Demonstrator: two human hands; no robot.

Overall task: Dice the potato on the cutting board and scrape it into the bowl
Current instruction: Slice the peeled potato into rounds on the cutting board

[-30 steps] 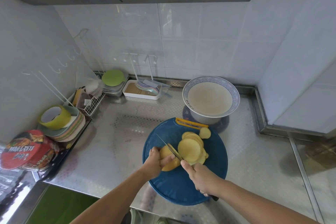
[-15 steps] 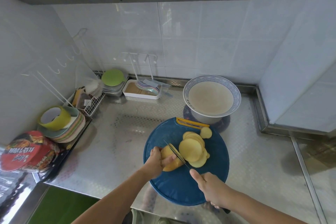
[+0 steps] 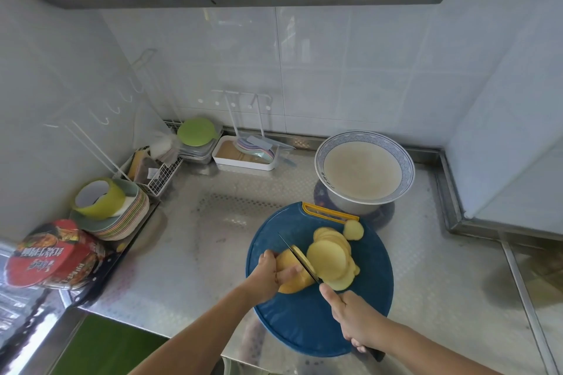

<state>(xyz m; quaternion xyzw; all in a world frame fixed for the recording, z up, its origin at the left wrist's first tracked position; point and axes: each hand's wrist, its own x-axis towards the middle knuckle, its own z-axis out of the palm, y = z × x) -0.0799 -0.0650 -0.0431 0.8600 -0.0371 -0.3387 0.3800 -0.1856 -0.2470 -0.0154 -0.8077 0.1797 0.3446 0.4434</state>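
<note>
On the cutting board (image 3: 304,323), the left hand (image 3: 268,274) grips the firm, probably wet-slick potato (image 3: 297,283) by its uncut end, while the right hand (image 3: 355,318) holds the knife (image 3: 300,260).

A left hand (image 3: 268,274) is gripping a yellow peeled potato (image 3: 292,275) on a round blue cutting board (image 3: 304,323), while a right hand (image 3: 355,318) is holding a thin dark-bladed knife (image 3: 300,259) against it, beside fanned potato slices (image 3: 332,259), near a blue-rimmed bowl (image 3: 364,172).

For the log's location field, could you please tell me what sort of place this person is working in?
Probably a small home kitchen: a steel counter against white tiled walls, a potato half-sliced on a blue cutting board, and stacked plates in the corner.
</note>
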